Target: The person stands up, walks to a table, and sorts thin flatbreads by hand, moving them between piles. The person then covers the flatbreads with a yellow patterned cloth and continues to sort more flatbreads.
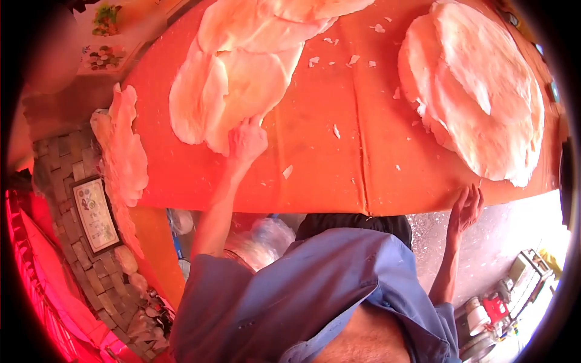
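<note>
Several large, thin, pale flatbreads [251,78] overlap in a loose spread across the left half of the orange-red table [327,163]. At the near edge of this spread, my left hand [247,140] has its fingers curled and closed on the lower rim of a flatbread. My right hand [466,209] is by the table's front edge, fingers apart and holding nothing. Just beyond it lies a thick stack of round flatbreads [448,78] on the right side.
Small torn flakes [353,59] are scattered over the table. More flatbread pieces [124,142] hang at the left edge. A framed certificate [95,215] is against a brick surface at left. Clear plastic bags [266,239] are under the table; a small machine [499,305] stands at lower right.
</note>
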{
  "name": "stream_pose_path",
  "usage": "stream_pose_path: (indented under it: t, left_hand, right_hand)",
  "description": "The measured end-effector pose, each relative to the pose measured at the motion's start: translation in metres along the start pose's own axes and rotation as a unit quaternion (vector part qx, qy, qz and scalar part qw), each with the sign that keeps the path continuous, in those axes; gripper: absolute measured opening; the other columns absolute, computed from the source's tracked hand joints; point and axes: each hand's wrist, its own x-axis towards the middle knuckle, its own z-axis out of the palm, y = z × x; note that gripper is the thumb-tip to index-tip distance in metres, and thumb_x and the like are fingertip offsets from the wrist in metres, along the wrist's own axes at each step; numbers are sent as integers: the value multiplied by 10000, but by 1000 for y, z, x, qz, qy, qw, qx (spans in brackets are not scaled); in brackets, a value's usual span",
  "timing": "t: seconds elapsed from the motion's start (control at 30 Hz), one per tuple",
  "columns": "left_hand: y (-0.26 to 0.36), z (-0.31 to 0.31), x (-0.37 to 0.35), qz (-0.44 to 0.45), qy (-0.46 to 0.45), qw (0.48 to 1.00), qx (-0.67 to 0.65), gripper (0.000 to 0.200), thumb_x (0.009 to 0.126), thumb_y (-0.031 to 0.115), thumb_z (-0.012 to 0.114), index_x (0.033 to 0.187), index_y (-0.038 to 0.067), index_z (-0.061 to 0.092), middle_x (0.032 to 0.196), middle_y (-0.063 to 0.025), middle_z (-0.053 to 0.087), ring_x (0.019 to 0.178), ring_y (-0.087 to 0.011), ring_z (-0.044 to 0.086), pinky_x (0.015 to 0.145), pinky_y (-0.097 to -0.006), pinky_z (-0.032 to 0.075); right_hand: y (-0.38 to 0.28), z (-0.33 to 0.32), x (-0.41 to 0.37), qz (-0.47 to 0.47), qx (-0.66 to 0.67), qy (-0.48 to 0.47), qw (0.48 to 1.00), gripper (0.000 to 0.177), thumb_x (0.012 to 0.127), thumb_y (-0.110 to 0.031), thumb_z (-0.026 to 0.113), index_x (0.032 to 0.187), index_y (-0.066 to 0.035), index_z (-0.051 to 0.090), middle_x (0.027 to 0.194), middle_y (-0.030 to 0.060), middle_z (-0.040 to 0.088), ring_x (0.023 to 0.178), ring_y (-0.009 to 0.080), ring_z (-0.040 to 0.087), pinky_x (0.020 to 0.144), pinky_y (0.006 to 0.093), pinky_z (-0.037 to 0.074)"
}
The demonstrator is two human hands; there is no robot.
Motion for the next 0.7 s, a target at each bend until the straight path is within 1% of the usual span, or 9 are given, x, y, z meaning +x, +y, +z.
stream_pose_path:
  t: [0.1, 0.23, 0.4, 0.43, 0.47, 0.53, 0.6, 0.67, 0.7]
  left_hand:
    - [-24, -2, 1, -8, 48, 996, -78, 171, 837, 119, 569, 720, -5, 561, 738, -180, 613, 672, -385, 609, 597, -479, 485]
    - [-14, -53, 0, 13, 95, 990, -107, 153, 837, 89, 586, 722, -3, 547, 721, -185, 595, 665, -376, 601, 548, -458, 452]
    - [26, -105, -17, 110, 155, 975, -116, 145, 795, 4, 613, 701, 31, 506, 665, -133, 533, 594, -341, 567, 508, -424, 455]
    - [38, -99, -25, 122, 126, 974, -144, 138, 797, 10, 613, 708, 34, 510, 675, -133, 539, 591, -339, 567, 506, -418, 461]
    - [50, -90, -32, 133, 98, 971, -172, 132, 799, 17, 613, 715, 36, 514, 685, -133, 544, 588, -337, 567, 505, -412, 466]
    - [66, -57, -51, 118, 30, 965, -231, 139, 805, 46, 619, 712, 36, 516, 685, -126, 544, 595, -328, 570, 529, -425, 477]
    - [67, -46, -59, 124, -16, 962, -241, 109, 817, 73, 625, 753, 30, 549, 717, -136, 562, 641, -339, 587, 573, -436, 489]
    - [58, -40, -63, 127, -68, 956, -255, 97, 828, 100, 632, 793, 24, 582, 749, -145, 580, 687, -350, 604, 618, -448, 500]
    - [46, -39, -55, 109, 10, 960, -258, 159, 838, 165, 644, 880, 19, 599, 823, -162, 601, 743, -361, 609, 652, -449, 512]
  right_hand:
    - [-50, -8, -13, -27, 113, -39, 992, 162, 892, -72, 662, 1033, 5, 686, 986, 163, 677, 902, 294, 656, 804, 371, 522]
    - [-155, 8, -9, 22, 289, -292, 911, 218, 970, -153, 600, 1088, 15, 673, 953, 83, 681, 874, 142, 632, 718, 255, 487]
    - [-269, 71, -1, 244, 562, -510, 604, 579, 984, -474, 518, 1180, 65, 596, 984, 148, 672, 895, 214, 653, 803, 323, 532]
    - [-283, 89, -3, 288, 588, -540, 529, 647, 976, -545, 491, 1215, 50, 576, 1008, 156, 667, 912, 232, 654, 805, 343, 537]
    - [-296, 102, -2, 289, 584, -545, 528, 647, 976, -545, 491, 1215, 50, 576, 1008, 156, 667, 912, 232, 654, 805, 343, 537]
    - [-317, 120, 2, 342, 641, -576, 375, 743, 944, -646, 447, 1260, 19, 546, 1033, 161, 662, 933, 261, 649, 820, 371, 534]
    - [-326, 125, 6, 336, 637, -587, 370, 739, 942, -656, 427, 1209, 13, 593, 1016, 158, 668, 932, 244, 645, 833, 363, 518]
    - [-325, 134, 0, 270, 544, -582, 541, 730, 934, -651, 435, 1139, 19, 637, 995, 150, 679, 881, 226, 642, 805, 345, 512]
    - [-329, 127, 2, 259, 534, -550, 588, 542, 925, -463, 563, 1081, 48, 656, 985, 135, 691, 842, 195, 636, 763, 322, 512]
